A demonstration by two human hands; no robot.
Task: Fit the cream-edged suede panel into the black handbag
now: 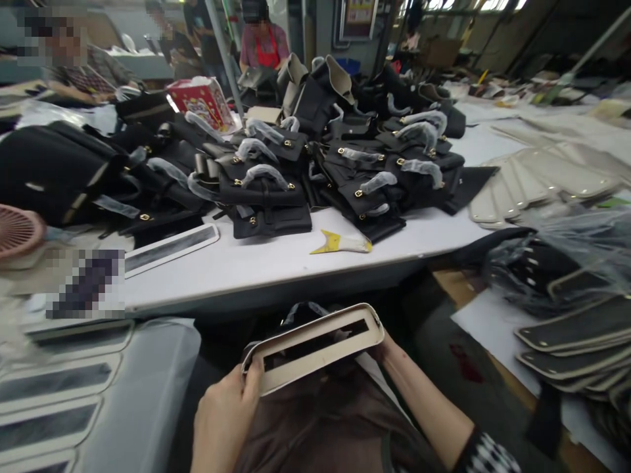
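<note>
Both hands grip slotted beige panel (315,345) | left fingers (254,374) clamped | right fingers hidden

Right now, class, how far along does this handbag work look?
Done: a heap of black handbag pieces with wrapped handles covers the white table. In hand: left hand and right hand hold a cream slotted panel. Left: stacked slotted panels wait beside.

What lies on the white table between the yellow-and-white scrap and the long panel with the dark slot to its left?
In the head view, the white table is bare between the yellow-and-white scrap and the slotted panel; the black bag pieces lie just behind.
</note>
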